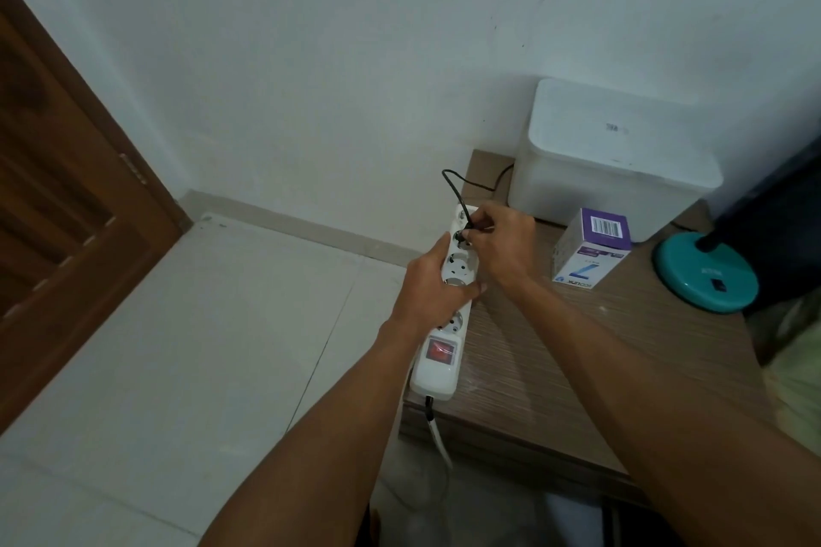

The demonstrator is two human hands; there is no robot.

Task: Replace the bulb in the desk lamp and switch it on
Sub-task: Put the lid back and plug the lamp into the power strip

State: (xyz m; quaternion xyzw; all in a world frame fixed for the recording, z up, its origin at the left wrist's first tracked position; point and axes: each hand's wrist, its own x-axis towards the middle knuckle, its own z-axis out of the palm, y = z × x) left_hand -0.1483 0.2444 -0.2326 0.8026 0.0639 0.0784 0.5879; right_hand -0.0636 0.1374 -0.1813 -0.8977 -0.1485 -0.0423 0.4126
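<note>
A white power strip (440, 362) with a red rocker switch lies along the left edge of the wooden table (577, 360). My left hand (433, 284) grips the strip around its middle. My right hand (500, 242) pinches a black plug (465, 233) at a socket near the strip's far end. The plug's black cord (462, 182) loops up and runs behind the white box. The desk lamp's teal round base (704, 275) stands at the table's right, its upper part out of view. A white and purple bulb carton (591, 246) stands between hand and lamp.
A large white lidded box (613, 160) stands against the wall at the back of the table. A brown wooden door (66, 200) is at the left, pale floor tiles (200, 346) below. The strip's white cable (437, 435) hangs off the table's front edge.
</note>
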